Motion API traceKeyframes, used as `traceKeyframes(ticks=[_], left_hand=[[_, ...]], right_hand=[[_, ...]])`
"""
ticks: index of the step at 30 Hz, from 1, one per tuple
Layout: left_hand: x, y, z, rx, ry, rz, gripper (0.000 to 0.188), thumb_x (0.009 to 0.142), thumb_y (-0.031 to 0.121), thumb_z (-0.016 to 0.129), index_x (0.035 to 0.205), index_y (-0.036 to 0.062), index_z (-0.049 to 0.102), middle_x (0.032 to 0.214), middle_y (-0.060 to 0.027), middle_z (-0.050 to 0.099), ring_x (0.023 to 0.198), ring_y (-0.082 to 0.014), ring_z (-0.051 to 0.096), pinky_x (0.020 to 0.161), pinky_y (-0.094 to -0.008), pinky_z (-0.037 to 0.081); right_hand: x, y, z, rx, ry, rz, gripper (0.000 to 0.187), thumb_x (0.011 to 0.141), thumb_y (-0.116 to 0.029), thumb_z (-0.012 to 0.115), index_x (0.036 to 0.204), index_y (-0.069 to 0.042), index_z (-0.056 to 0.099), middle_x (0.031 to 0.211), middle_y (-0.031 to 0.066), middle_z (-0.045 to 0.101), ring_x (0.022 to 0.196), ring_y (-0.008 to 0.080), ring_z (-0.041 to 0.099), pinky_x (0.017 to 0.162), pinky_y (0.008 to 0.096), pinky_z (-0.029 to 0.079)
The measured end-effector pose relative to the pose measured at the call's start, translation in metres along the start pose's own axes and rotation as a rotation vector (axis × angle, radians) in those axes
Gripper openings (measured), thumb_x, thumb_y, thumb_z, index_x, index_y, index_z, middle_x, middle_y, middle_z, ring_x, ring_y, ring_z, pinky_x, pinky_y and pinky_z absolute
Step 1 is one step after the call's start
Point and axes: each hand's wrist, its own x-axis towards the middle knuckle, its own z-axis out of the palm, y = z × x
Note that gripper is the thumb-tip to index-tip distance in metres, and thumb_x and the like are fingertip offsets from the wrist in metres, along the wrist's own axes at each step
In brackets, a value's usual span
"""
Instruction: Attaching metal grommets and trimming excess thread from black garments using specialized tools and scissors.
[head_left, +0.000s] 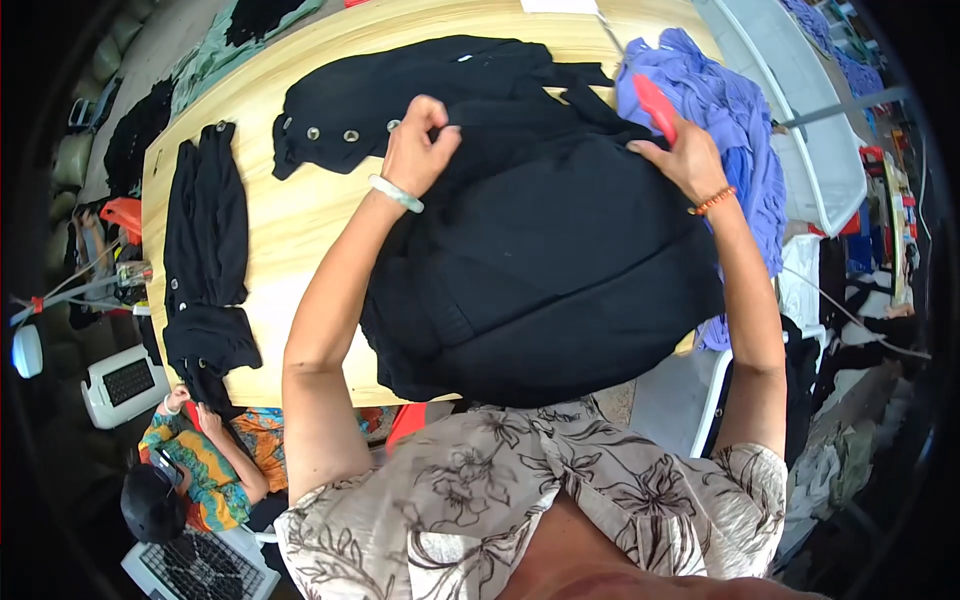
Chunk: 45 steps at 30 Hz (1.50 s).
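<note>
A large black knit garment [540, 250] lies bunched before me, over the near edge of the wooden table and against my body. My left hand [420, 150] is above its far left part, thumb and fingers curled together in a pinch. What is between those fingertips, if anything, is too small to tell. At the garment's far right, my right hand [688, 160] is closed round a slim red hand tool [655, 105]; its kind is unclear. The right thumb rests by the black cloth. Another black garment with metal rings or buttons [400, 90] lies beyond my left hand.
Purple garments [700, 90] are heaped at the table's right, beside a pale plastic bin [800, 130]. A folded black piece [205, 220] lies along the left side of the table [285, 260]. At lower left, a co-worker in a bright patterned shirt [205, 470] handles black cloth.
</note>
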Motion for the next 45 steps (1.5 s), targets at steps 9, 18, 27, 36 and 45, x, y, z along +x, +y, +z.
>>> traceKeyframes(ticks=[9, 18, 27, 36, 45], left_hand=[[-0.107, 0.182, 0.007, 0.459, -0.421, 0.847, 0.035, 0.080, 0.013, 0.060, 0.115, 0.0127, 0.060, 0.087, -0.0054, 0.051, 0.070, -0.0185, 0.053, 0.063, -0.0310, 0.041], [-0.164, 0.122, -0.020, 0.232, -0.061, -0.005, 0.065, 0.080, -0.006, 0.068, 0.140, 0.0034, 0.047, 0.125, -0.0198, 0.061, 0.110, -0.0383, 0.059, 0.096, -0.0394, 0.048], [-0.040, 0.028, -0.083, 0.033, 0.186, -0.052, 0.034, 0.081, 0.004, 0.074, 0.115, 0.0035, 0.069, 0.109, -0.0090, 0.072, 0.100, -0.0150, 0.067, 0.091, -0.0274, 0.050], [-0.019, -0.082, -0.099, 0.084, 0.276, -0.355, 0.033, 0.079, 0.007, 0.076, 0.112, 0.0061, 0.071, 0.103, -0.0087, 0.072, 0.096, -0.0197, 0.068, 0.088, -0.0307, 0.053], [-0.058, -0.060, -0.006, -0.015, -0.586, -1.050, 0.078, 0.076, 0.072, 0.067, 0.107, 0.0004, 0.066, 0.096, -0.0120, 0.065, 0.083, -0.0203, 0.063, 0.069, -0.0328, 0.053]], right_hand=[[-0.009, -0.036, 0.009, 0.129, -0.095, -0.375, 0.047, 0.080, -0.040, 0.075, 0.101, 0.000, 0.061, 0.084, 0.0209, 0.067, 0.084, 0.0416, 0.065, 0.073, 0.0482, 0.052], [-0.005, -0.024, 0.008, 0.175, -0.215, -0.228, 0.051, 0.079, -0.045, 0.078, 0.094, 0.002, 0.067, 0.074, 0.0210, 0.066, 0.072, 0.0371, 0.066, 0.069, 0.0427, 0.051], [-0.004, -0.053, 0.009, 0.114, -0.301, -0.356, 0.055, 0.077, -0.032, 0.081, 0.118, -0.001, 0.063, 0.094, 0.0175, 0.070, 0.088, 0.0333, 0.068, 0.079, 0.0390, 0.051], [-0.019, -0.026, -0.001, 0.531, -0.335, -0.229, 0.038, 0.079, -0.019, 0.081, 0.109, 0.000, 0.070, 0.087, 0.0066, 0.066, 0.080, 0.0131, 0.061, 0.075, 0.0287, 0.049], [-0.020, -0.029, -0.001, 0.608, -0.453, -0.078, 0.032, 0.082, -0.021, 0.080, 0.104, 0.001, 0.071, 0.079, 0.0013, 0.065, 0.075, 0.0089, 0.057, 0.073, 0.0254, 0.048]])
